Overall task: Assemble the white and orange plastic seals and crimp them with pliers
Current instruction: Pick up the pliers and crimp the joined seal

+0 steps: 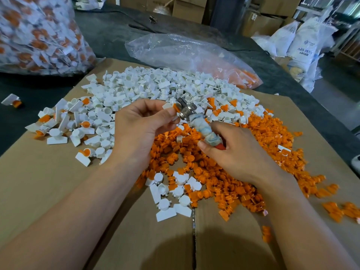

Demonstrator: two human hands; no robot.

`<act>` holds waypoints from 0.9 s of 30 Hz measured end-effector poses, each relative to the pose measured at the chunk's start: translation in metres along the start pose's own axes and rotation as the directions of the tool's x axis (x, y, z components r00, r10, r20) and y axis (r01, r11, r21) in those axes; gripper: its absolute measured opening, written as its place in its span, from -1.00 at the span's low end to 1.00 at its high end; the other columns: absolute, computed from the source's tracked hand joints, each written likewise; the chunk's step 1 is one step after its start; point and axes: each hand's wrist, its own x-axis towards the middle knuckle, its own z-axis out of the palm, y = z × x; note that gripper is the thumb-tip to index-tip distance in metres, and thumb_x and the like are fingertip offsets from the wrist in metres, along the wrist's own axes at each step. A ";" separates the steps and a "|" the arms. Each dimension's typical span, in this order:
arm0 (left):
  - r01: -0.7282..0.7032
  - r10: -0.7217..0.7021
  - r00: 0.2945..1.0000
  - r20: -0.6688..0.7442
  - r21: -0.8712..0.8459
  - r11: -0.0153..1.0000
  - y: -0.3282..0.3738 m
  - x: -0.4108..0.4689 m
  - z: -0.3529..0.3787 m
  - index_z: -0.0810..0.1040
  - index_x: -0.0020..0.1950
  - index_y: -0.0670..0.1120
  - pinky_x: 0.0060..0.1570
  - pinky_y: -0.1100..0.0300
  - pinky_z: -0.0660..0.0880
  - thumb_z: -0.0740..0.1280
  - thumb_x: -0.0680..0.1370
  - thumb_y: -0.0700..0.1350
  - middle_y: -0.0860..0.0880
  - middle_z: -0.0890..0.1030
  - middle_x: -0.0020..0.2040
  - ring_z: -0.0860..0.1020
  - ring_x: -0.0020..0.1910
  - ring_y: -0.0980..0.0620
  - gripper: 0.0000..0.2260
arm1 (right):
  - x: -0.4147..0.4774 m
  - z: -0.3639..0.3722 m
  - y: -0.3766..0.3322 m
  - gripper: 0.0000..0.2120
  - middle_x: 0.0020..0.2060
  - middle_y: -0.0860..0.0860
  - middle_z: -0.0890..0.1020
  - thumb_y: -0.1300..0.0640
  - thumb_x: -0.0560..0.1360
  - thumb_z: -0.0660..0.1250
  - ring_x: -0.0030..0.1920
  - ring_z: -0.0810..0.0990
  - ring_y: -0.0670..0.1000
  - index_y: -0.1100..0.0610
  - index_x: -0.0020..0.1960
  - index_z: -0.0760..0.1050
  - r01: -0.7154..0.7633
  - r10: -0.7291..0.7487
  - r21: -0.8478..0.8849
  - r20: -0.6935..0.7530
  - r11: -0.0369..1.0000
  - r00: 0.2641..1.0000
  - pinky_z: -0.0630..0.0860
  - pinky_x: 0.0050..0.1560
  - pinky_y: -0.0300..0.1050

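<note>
The seal (pixel 171 108) looks light and stiff; the left hand (pixel 142 123) pinches its white tab, while the grip of the right hand (pixel 237 152) wraps the pliers (pixel 186 111) by the handles.

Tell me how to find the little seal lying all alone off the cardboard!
Start at the big brown cardboard sheet and look past its left edge onto the dark table, below the bulging clear bag of seals. One white seal with an orange piece lies there; unlike the heaped ones, it sits alone, off the cardboard.
</note>
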 end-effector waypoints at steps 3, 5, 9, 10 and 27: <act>0.007 -0.007 1.000 0.002 -0.009 1.000 -0.001 0.000 -0.001 0.54 -0.32 -0.15 -0.41 0.32 0.52 0.42 0.20 -0.22 0.03 0.59 -0.46 0.60 -0.43 0.08 -0.89 | 0.000 0.001 0.000 -0.71 -0.43 -0.13 0.37 -0.01 0.47 0.31 -0.34 0.38 -0.25 -0.11 -0.32 0.24 0.005 -0.005 0.008 -0.007 1.000 1.000 0.28 -0.32 -0.33; 0.011 -0.011 1.000 0.001 -0.008 1.000 -0.001 0.000 -0.001 0.54 -0.32 -0.15 -0.41 0.32 0.52 0.42 0.20 -0.22 0.04 0.58 -0.45 0.60 -0.43 0.08 -0.88 | 0.001 0.002 0.000 -0.70 -0.44 -0.13 0.37 0.01 0.47 0.32 -0.34 0.38 -0.24 -0.10 -0.32 0.23 0.009 -0.009 0.011 -0.005 1.000 1.000 0.29 -0.32 -0.32; 0.017 -0.017 1.000 0.003 0.003 1.000 -0.001 0.000 -0.001 0.52 -0.30 -0.17 -0.41 0.32 0.52 0.41 0.21 -0.23 0.05 0.58 -0.47 0.59 -0.43 0.10 -0.88 | 0.002 0.003 0.001 -0.70 -0.45 -0.13 0.37 0.06 0.47 0.34 -0.35 0.39 -0.23 -0.09 -0.31 0.25 0.014 -0.014 0.013 -0.016 1.000 1.000 0.30 -0.34 -0.31; 0.018 -0.018 1.000 0.002 0.004 1.000 -0.001 0.000 -0.001 0.52 -0.30 -0.17 -0.41 0.32 0.52 0.41 0.21 -0.24 0.05 0.58 -0.47 0.59 -0.43 0.10 -0.88 | 0.002 0.003 0.001 -0.70 -0.45 -0.13 0.37 0.07 0.46 0.35 -0.36 0.40 -0.24 -0.09 -0.31 0.25 0.012 -0.012 0.013 -0.021 1.000 1.000 0.31 -0.35 -0.32; 0.018 -0.014 0.998 -0.058 0.057 0.998 -0.002 0.000 -0.001 0.51 -0.33 -0.18 -0.42 0.28 0.53 0.36 0.39 -0.43 0.04 0.56 -0.49 0.54 -0.49 0.08 -0.81 | 0.003 0.012 -0.003 -0.91 -0.46 -0.08 0.39 0.22 0.45 0.31 -0.47 0.35 -0.09 0.11 -0.14 0.40 -0.020 0.019 -0.044 -0.027 0.999 0.999 0.27 -0.45 -0.17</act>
